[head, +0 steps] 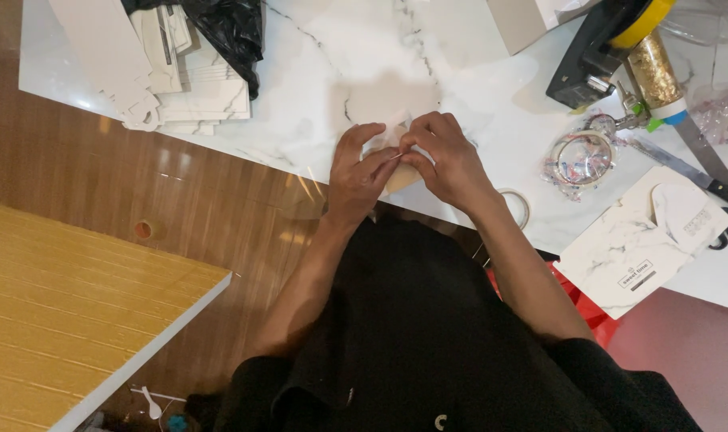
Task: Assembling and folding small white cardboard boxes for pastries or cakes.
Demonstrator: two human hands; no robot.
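Left hand [356,172]: my fingers are pinched together on the near-left edge of a small clear packet [392,152], thumb against forefinger.
Right hand [444,156]: my fingers are curled and closed on the same packet from the other side, tips meeting my left ones.
Packet: caught between both sets of fingertips, at the near edge of the marble table [316,72]; mostly hidden under my fingers, a pale beige bit shows just below them.
Tape ring [518,206]: just right of my right wrist, flat on the table.
Clear tape roll [582,158]: further right, well apart from my fingers.
Marbled box [640,240]: right of it, lying flat, overhanging the near edge.
Scissors [704,180]: beyond the box, far right.
Tape dispenser [600,52]: far up-right.
Card stack [172,76]: far up-left, a black bag [232,32] lying partly over it.
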